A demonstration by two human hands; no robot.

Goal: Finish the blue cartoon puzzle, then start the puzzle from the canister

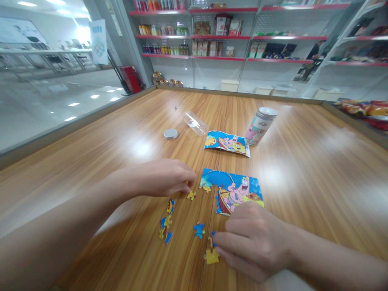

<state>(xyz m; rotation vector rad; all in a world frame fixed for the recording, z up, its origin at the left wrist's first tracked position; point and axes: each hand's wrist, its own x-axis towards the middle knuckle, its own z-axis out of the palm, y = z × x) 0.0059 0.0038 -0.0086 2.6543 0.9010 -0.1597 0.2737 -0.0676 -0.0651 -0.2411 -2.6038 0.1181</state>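
A partly joined jigsaw puzzle (239, 190) with a pink starfish in a boat lies in front of me, its lower left side open. My left hand (169, 178) is closed, thumb and fingertips pinching at the edge of a yellow puzzle piece (191, 195) left of it. Partly over the puzzle's lower edge, my right hand (254, 238) has its curled fingers on a blue puzzle piece (214, 238), which they half hide. A yellow piece (212, 256) lies just below those fingertips. Between the hands is a loose blue piece (199, 230); several more pieces (165, 228) cluster at the left.
Behind the puzzle lies a printed reference picture (227, 142), slightly curled. A tall can (261, 126) stands by its right end. Farther left are a clear plastic jar (196, 123) on its side and a silver lid (170, 133). A raised rim (194, 89) borders the wooden table.
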